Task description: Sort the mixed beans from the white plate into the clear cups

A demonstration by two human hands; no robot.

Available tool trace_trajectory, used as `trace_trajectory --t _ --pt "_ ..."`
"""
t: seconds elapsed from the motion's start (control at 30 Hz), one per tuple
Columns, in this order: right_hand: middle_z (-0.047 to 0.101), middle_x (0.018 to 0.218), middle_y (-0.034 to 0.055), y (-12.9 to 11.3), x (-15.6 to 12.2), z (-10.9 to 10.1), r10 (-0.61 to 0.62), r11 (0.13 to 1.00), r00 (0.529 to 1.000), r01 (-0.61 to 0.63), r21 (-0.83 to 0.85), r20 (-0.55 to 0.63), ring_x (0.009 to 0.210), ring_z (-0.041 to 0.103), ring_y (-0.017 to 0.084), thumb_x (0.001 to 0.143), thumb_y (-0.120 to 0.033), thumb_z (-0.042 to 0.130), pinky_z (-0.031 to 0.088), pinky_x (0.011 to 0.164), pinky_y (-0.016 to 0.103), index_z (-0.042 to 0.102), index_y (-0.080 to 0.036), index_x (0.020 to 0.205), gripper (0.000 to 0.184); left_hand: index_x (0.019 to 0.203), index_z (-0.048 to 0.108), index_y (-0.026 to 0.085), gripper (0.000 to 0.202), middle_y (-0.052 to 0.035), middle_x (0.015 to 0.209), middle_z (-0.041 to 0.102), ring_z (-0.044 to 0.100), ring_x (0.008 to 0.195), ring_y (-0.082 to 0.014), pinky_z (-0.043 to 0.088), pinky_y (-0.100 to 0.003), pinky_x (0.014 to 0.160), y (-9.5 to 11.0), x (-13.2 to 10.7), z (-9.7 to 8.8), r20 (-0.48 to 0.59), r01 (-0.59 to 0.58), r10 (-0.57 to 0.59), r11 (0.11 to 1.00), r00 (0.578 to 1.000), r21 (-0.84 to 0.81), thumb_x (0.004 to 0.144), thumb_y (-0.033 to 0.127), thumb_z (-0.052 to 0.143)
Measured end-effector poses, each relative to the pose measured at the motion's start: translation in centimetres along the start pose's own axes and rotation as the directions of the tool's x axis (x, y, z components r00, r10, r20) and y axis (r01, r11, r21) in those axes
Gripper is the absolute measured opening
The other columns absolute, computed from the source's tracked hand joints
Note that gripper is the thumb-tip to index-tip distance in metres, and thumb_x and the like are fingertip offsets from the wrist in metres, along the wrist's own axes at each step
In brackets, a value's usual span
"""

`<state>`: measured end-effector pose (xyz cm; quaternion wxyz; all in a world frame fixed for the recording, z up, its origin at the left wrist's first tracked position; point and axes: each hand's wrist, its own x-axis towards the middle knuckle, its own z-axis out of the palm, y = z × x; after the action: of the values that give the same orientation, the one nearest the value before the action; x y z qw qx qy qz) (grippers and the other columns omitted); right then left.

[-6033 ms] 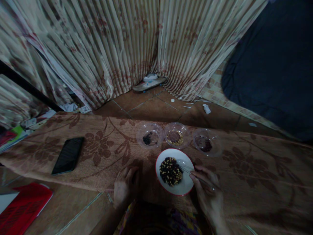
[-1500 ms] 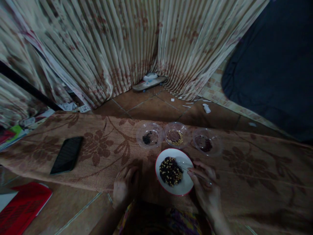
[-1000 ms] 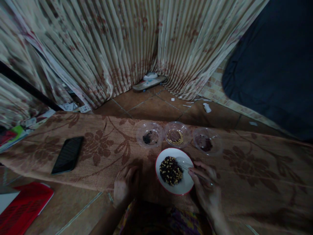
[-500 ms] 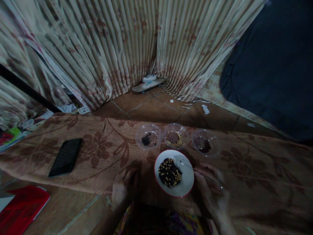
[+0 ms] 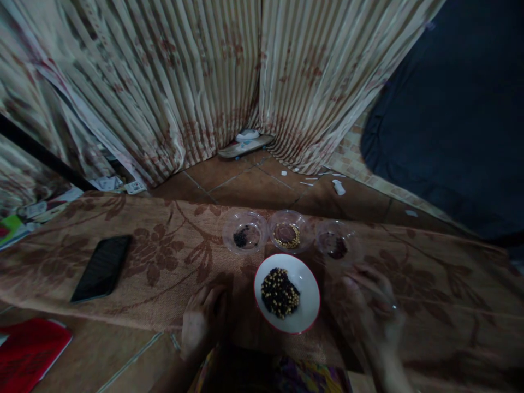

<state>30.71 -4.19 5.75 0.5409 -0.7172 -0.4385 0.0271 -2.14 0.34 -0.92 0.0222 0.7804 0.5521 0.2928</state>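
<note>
My right hand (image 5: 374, 305) is closed around thin metal tweezers (image 5: 380, 297), blurred, near the right clear cup (image 5: 336, 243), which holds dark red beans. My left hand (image 5: 202, 314) rests on the cloth left of the bowl, fingers curled, with nothing visible in it. Between my hands stands a white bowl (image 5: 309, 295) with a red rim, holding a mixed heap of black and yellow beans (image 5: 280, 293). Behind it, the left clear cup (image 5: 245, 232) has black beans and the middle clear cup (image 5: 290, 232) has yellow ones.
A dark phone (image 5: 101, 267) lies on the left of the brown patterned tablecloth (image 5: 159, 245). A red bag (image 5: 35, 352) is at lower left. Beyond the table are a skateboard (image 5: 245, 146), striped curtains (image 5: 196, 82) and a dark cloth-like shape (image 5: 450, 120) at right.
My right hand has moved right with the tweezers, from over the bowl toward the cup of dark red beans. My left hand stays in place. The view has shifted slightly.
</note>
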Motion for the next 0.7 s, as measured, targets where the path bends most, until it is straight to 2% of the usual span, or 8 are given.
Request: trace_trajectory --t 0.07,0.17,0.27,0.43,0.7 --pt "0.067 0.119 0.0096 -0.5 -2.0 0.6 -0.008 1.0 0.984 0.002 0.031 0.179 0.107 0.063 0.026 0.086 -0.046 0.069 0.052 0.09 0.046 0.078 -0.024 0.089 0.024 0.097 0.07 0.024 0.021 -0.0047 0.092 0.074 0.069 0.08 -0.0198 0.054 -0.032 0.074 0.1 0.0 -0.1 0.002 0.002 -0.002 1.0 1.0 0.0 0.097 0.029 0.049" --pt "0.067 0.12 0.007 -0.3 -3.9 1.3 -0.085 0.996 0.951 0.079 0.033 0.297 0.113 0.058 0.026 0.087 -0.042 0.069 0.052 0.091 0.044 0.08 -0.029 0.09 0.017 0.098 0.07 0.023 0.023 -0.0053 0.094 0.073 0.069 0.082 -0.019 0.053 -0.031 0.075 0.2 0.2 -0.2 0.02 0.0 0.0 1.0 1.0 -0.006 0.098 0.029 0.048" --pt "0.067 0.12 0.0054 0.4 -4.4 1.5 -0.123 0.991 0.942 0.131 -0.005 0.314 0.112 0.057 0.025 0.087 -0.042 0.069 0.05 0.091 0.043 0.08 -0.032 0.092 0.015 0.097 0.07 0.023 0.023 -0.0054 0.093 0.073 0.068 0.081 -0.0187 0.053 -0.031 0.074 0.4 0.2 -0.3 0.024 0.002 -0.002 1.0 1.0 -0.008 0.098 0.029 0.048" --pt "0.065 0.124 0.0061 0.7 -4.0 1.4 -0.079 0.994 0.936 0.1 -0.043 0.342 0.116 0.055 0.027 0.088 -0.046 0.068 0.049 0.093 0.044 0.08 -0.031 0.092 0.02 0.097 0.069 0.022 0.021 -0.0046 0.09 0.073 0.067 0.079 -0.0189 0.053 -0.031 0.075 0.5 0.3 -0.3 0.009 -0.001 0.001 1.0 1.0 -0.009 0.098 0.028 0.049" --pt "0.068 0.118 0.0054 0.2 -3.7 1.8 -0.178 0.976 0.924 0.21 -0.06 0.337 0.111 0.058 0.026 0.09 -0.046 0.065 0.046 0.093 0.045 0.079 -0.031 0.091 0.021 0.097 0.068 0.021 0.017 -0.004 0.088 0.072 0.067 0.078 -0.0187 0.052 -0.031 0.073 0.7 0.5 -0.6 -0.007 -0.025 0.025 1.0 1.0 -0.013 0.097 0.025 0.051"
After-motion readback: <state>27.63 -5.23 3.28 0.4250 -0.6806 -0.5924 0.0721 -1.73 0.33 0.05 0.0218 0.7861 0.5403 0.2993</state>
